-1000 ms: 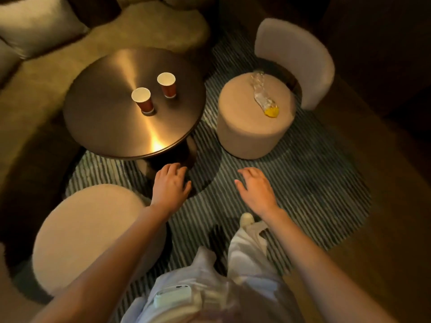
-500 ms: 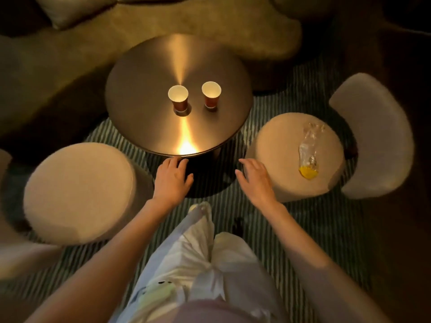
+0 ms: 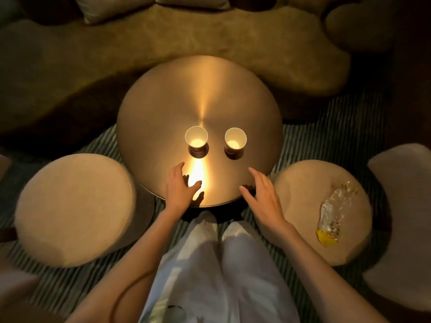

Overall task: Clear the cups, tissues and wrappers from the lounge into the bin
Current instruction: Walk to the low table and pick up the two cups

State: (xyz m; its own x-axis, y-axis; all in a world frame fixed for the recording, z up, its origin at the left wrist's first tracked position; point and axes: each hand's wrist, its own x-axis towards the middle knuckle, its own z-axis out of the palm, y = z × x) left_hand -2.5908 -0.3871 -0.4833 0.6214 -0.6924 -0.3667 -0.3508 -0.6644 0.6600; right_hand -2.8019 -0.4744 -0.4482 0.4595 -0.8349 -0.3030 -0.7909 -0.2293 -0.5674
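White trousers point(image 3: 219, 271) at the bottom, standing right at the round metal surface point(image 3: 163, 108). Left hand point(image 3: 180, 191) and right hand point(image 3: 262, 198) both hover over its near edge, fingers spread loose, holding nothing. Just past them two paper cups point(image 3: 196, 138) stand upright side by side, a small gap between. Off to the right, a crumpled clear wrapper point(image 3: 332, 210) with a yellow end lies on a round stool point(image 3: 298, 183). Another stool point(image 3: 72, 208) sits left, sofa point(image 3: 163, 38) behind.
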